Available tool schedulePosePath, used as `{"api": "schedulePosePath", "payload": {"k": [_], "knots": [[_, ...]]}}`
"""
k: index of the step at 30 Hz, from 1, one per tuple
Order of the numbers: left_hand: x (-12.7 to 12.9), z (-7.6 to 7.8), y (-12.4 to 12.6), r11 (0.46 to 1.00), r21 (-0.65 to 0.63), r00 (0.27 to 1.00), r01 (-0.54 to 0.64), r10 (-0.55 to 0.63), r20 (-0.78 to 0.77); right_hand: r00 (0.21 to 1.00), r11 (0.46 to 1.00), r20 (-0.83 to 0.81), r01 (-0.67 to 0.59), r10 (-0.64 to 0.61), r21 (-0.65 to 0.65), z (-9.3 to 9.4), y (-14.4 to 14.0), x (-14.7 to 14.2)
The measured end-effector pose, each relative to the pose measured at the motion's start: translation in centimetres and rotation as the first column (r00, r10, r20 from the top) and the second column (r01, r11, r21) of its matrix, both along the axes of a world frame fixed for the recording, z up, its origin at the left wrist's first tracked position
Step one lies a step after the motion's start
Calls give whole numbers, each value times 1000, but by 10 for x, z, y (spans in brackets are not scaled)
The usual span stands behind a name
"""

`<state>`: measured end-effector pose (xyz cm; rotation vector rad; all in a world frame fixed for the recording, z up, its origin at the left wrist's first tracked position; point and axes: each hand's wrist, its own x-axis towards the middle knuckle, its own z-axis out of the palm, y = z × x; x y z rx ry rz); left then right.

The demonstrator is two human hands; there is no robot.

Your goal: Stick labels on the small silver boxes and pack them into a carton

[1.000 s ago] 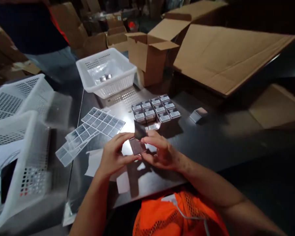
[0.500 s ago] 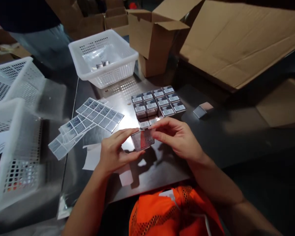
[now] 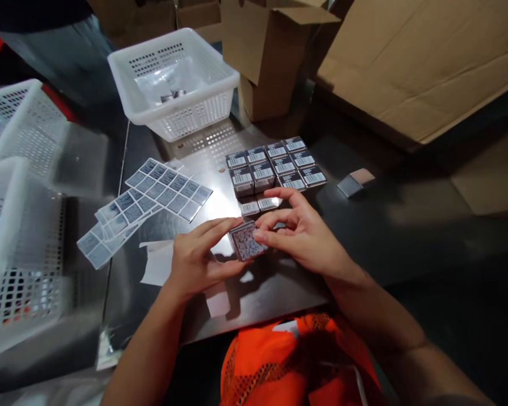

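Across the upper right of the frame lies a big flattened cardboard sheet [image 3: 423, 62], and just left of it an open cardboard box [image 3: 271, 51] stands at the top centre. Down the left edge run two white perforated baskets [image 3: 21, 225], with a third white basket [image 3: 173, 84] in the upper left-centre holding a clear bag and a few small metal bits (too small for me to tell what). All of it sits on a dark, shiny table [image 3: 406, 225]. Left of centre, several sheets of labels [image 3: 152, 197] fan out, and below them lie blank white backing papers [image 3: 158, 265]. Just above centre is a tight block of labelled little boxes [image 3: 275, 166] in rows, touching one another, with one lone box [image 3: 355, 181] well apart to their right. At the middle of the frame my left hand [image 3: 197, 259] and my right hand [image 3: 305, 237] meet around one small box [image 3: 248, 241], held just above the table and tilted toward me, speckled face up. My left fingers pinch its left side, and my right thumb and fingertips press its right edge, the other right fingers spread loose above it.
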<state>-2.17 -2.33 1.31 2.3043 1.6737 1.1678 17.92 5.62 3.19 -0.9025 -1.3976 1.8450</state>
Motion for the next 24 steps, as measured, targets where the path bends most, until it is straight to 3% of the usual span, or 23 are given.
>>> {"api": "schedulePosePath", "payload": {"k": [24], "knots": [[4,-1,1,1000,27,1000,-9,10,-16,1000,1000,9,7,-7,-7,-1,0,1]]}}
